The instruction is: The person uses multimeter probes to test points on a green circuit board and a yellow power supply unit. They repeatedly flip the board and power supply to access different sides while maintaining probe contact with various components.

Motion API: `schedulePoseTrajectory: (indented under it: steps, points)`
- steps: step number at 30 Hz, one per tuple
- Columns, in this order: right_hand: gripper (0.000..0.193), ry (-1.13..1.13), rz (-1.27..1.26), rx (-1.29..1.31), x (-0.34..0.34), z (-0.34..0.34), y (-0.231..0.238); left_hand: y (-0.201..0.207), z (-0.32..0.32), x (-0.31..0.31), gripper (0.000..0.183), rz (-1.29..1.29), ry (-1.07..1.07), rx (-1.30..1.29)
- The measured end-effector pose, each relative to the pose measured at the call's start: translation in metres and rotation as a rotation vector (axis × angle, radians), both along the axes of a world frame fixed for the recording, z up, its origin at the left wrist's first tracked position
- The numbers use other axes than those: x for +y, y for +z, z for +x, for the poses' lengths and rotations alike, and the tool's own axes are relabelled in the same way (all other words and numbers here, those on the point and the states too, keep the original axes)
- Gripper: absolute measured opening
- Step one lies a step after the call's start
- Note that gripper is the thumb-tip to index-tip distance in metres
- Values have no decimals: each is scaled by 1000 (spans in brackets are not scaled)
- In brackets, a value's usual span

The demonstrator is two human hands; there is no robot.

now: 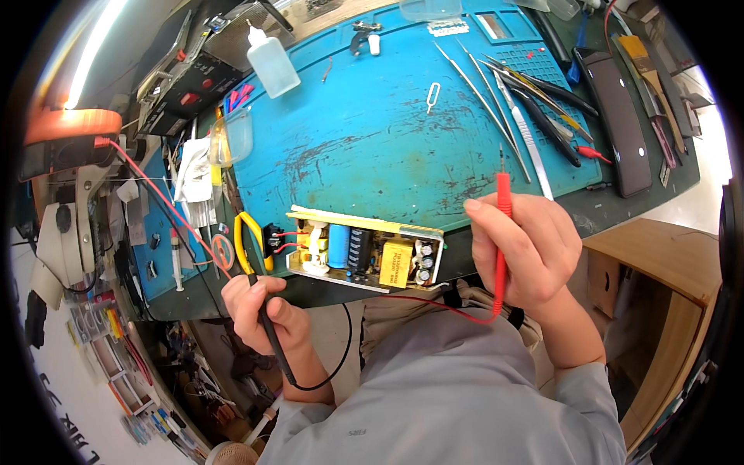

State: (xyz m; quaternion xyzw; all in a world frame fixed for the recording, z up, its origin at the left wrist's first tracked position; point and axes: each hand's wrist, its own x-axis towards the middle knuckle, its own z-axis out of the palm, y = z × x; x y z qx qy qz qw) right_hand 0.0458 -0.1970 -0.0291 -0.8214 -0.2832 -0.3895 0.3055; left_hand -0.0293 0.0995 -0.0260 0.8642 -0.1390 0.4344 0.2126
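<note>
The left hand [260, 314] is clamping its grip round a black probe [273, 333], while the right hand [536, 249] is closing its grip on a red probe [503, 232], whose metal tip is pointing away from the person over the blue mat [349, 163]. Between them, an open circuit board [360, 249] is lying along the near edge of the table [459, 254].

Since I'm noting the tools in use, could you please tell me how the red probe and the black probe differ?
The red probe is in the right hand; the black probe is in the left hand. In the picture, the red probe stands nearly vertical, while the black probe slants up leftward. The red probe's metal tip shows plainly; the black probe's is hard to make out. Both are slim and pen-like.
</note>
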Motion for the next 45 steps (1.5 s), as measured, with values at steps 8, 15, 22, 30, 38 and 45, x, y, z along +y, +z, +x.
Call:
schedulePoseTrajectory:
  steps: [8,15,22,30,38,45]
  points:
    - [37,3,-10,24,0,-1,3,1,0,-1,25,-5,6,0]
    - [38,8,-20,27,0,-1,4,0,-1,1,24,-5,-1,1]
    - [39,14,-31,23,1,-1,5,4,-1,1,28,48,-1,31]
    - [39,9,-34,17,1,-2,4,2,-1,0,28,28,3,18]
    - [41,24,-55,42,0,-2,8,5,-3,1,27,40,10,59]
    - [42,26,-48,36,1,-1,8,7,-6,-1,26,23,26,94]
